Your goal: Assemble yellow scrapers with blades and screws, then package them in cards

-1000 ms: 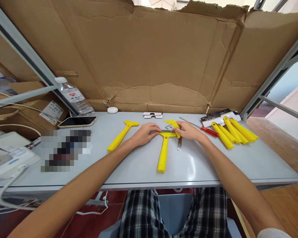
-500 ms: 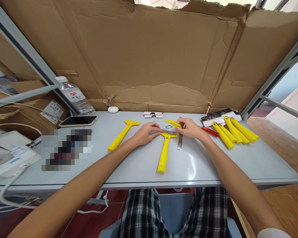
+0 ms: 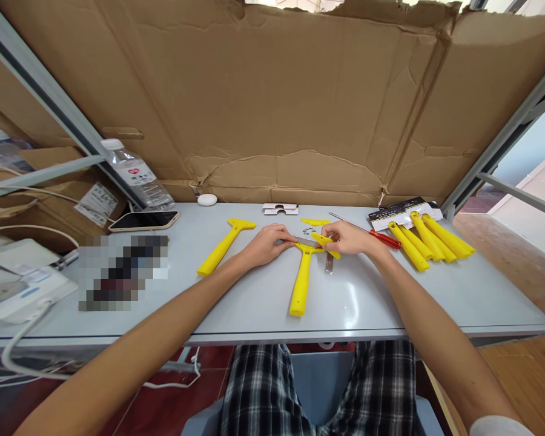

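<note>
A yellow scraper handle (image 3: 300, 284) lies on the table, its wide head pointing away from me. Along that head rests a thin metal blade (image 3: 306, 241), and my left hand (image 3: 270, 243) pinches its left end. My right hand (image 3: 345, 237) has a small yellow clamp plate (image 3: 332, 250) between thumb and fingers, tilted just over the blade's right end. Another yellow clamp plate (image 3: 315, 222) lies behind, beside several small screws (image 3: 308, 231). Partly under my right hand is a second metal strip (image 3: 329, 264), probably a blade.
A red-handled screwdriver (image 3: 385, 238) lies right of my hand, before several yellow handles (image 3: 418, 245) and black-and-white packaging (image 3: 390, 217). At left are another yellow scraper handle (image 3: 222, 249), a phone (image 3: 144, 221) and a water bottle (image 3: 140, 175). Cardboard (image 3: 281, 109) walls the back.
My right hand has picked up a yellow clamp plate from the table and brought it toward me, over the blade. My left hand stays at the blade's left end.
</note>
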`<action>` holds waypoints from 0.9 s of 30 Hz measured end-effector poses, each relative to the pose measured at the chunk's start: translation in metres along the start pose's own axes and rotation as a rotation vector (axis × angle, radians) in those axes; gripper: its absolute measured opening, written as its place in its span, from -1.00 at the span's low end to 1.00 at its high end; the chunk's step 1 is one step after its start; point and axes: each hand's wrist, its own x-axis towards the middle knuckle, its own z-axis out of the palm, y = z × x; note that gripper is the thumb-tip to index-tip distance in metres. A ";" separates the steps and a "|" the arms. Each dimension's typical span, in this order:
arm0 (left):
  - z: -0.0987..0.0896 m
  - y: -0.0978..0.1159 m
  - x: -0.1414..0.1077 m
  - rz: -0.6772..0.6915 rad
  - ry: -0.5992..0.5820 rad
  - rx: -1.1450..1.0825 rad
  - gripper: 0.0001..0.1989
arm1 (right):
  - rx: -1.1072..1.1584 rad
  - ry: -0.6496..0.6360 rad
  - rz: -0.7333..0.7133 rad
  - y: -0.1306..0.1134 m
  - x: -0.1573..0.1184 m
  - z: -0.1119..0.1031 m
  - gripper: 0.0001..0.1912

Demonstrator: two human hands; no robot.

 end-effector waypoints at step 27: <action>-0.001 0.000 0.000 -0.011 0.008 0.034 -0.68 | -0.020 0.204 -0.094 -0.001 -0.001 -0.006 -0.85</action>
